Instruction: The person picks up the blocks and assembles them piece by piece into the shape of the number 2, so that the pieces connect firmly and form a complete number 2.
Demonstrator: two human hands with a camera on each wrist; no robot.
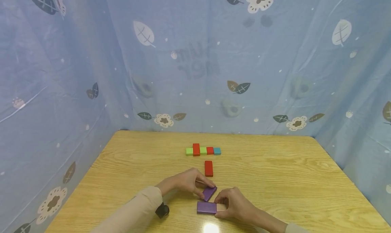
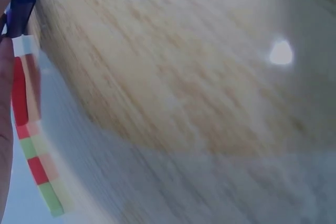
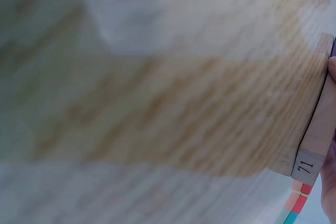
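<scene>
My left hand (image 1: pixel 191 182) pinches a small purple block (image 1: pixel 209 193) between thumb and fingers, its length slanted over the wooden table. A dark purple block (image 2: pixel 22 3) also shows at the corner of the left wrist view, beside fingertips. My right hand (image 1: pixel 236 203) grips a plain wooden block (image 1: pixel 221 207) by its sides. That block's end carries the number 71 (image 3: pixel 305 167) in the right wrist view. Against its left end lies another purple block (image 1: pixel 206 208), flat on the table. The fingers partly cover the plain block.
Farther back lies a single red block (image 1: pixel 208 168). Behind it, a row of green, red and blue blocks (image 1: pixel 203 151) includes a longer red block (image 1: pixel 196 150). A blue patterned curtain (image 1: pixel 207 63) borders the wooden table (image 1: pixel 275 172). A black device (image 1: pixel 162 210) sits by my left wrist.
</scene>
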